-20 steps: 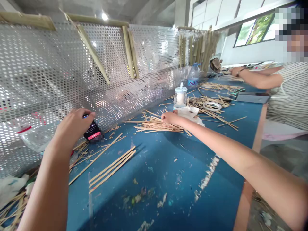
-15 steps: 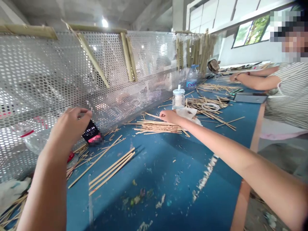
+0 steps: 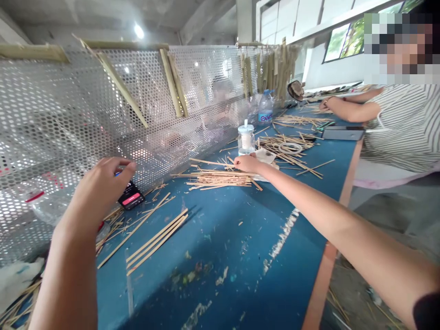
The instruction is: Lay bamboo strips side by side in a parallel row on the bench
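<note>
Your left hand (image 3: 99, 192) sits close against the perforated screen (image 3: 68, 119), with little room beyond it; the blue surface (image 3: 223, 238) lies open toward you and to its right. Its fingers curl around the top of a small black phone (image 3: 130, 197) with a lit display and a red bar, propped among sticks. Your right hand (image 3: 245, 162) reaches far out, fingers pinched together on thin sticks (image 3: 213, 176) of a loose pale pile; a glue bottle (image 3: 246, 137) stands just beyond it.
</note>
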The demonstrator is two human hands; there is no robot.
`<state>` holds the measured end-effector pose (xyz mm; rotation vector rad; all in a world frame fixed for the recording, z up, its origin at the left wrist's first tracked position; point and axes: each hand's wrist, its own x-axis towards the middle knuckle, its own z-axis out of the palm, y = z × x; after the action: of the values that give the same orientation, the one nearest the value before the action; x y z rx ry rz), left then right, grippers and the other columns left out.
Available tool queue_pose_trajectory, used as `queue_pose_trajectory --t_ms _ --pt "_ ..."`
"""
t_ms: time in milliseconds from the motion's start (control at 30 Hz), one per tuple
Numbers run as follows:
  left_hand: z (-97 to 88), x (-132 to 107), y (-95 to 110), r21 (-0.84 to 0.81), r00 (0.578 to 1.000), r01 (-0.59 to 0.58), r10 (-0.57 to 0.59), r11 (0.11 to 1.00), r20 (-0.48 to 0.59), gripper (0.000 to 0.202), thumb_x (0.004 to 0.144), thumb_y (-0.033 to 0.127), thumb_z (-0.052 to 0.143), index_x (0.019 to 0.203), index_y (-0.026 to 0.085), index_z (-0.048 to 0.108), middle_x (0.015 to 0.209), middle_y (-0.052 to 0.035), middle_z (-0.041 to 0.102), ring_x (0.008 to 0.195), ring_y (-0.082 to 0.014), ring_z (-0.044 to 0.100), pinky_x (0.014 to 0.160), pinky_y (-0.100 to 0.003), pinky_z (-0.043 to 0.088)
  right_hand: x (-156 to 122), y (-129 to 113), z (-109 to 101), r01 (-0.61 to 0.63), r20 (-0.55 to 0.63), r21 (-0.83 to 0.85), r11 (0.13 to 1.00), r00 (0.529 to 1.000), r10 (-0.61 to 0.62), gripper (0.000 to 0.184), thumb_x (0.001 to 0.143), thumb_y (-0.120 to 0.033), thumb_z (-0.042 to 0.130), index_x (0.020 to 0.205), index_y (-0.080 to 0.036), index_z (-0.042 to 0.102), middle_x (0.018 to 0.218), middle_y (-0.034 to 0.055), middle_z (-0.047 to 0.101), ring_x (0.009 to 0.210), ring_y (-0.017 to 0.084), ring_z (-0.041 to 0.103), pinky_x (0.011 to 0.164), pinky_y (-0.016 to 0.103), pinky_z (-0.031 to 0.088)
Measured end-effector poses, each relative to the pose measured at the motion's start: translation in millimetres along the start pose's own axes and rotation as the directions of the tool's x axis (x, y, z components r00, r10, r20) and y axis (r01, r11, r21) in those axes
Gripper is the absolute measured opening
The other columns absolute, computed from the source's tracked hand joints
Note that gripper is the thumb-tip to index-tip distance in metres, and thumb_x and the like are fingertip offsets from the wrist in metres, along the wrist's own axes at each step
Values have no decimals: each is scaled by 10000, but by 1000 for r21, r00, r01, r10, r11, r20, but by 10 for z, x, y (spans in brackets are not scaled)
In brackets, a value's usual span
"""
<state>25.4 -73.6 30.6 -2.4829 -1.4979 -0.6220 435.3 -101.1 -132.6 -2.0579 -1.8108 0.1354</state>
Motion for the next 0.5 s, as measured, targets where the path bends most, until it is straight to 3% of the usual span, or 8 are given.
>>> queue_pose_trajectory --t_ms 167,300,367,500 --pt "-62 -48 16 -17 998 63 -63 998 5 496 966 522 334 1182 176 616 1133 -113 638 965 -257 573 876 -398 426 34 -91 -2 -8 -142 56 998 990 16 238 934 -223 402 885 -174 630 858 87 688 742 195 558 706 297 332" --pt "-4 -38 3 12 997 21 -22 1000 75 561 981 576 276 1195 176 607 1051 -98 647 900 -240 556 811 -364 396 93 -85 10 -7 -202 130 992 979 33 241 949 -227 432 1052 -173 644 1059 127 692 900 237 593 755 302 390" --pt "28 -34 5 22 994 -9 7 1000 113 583 987 591 248 1192 171 597 1050 -100 641 900 -237 550 805 -354 387 126 -34 11 -9 -178 188 982 983 44 274 946 -224 468 1158 -180 636 1138 122 686 929 229 614 782 298 431" --pt "59 -47 11 42 988 -58 51 997 147 638 992 618 188 1204 165 584 1082 -110 633 913 -237 550 816 -351 380 164 112 -14 -27 -65 282 959 997 47 365 975 -258 478 1328 -217 566 1086 93 715 788 170 658 745 283 500"
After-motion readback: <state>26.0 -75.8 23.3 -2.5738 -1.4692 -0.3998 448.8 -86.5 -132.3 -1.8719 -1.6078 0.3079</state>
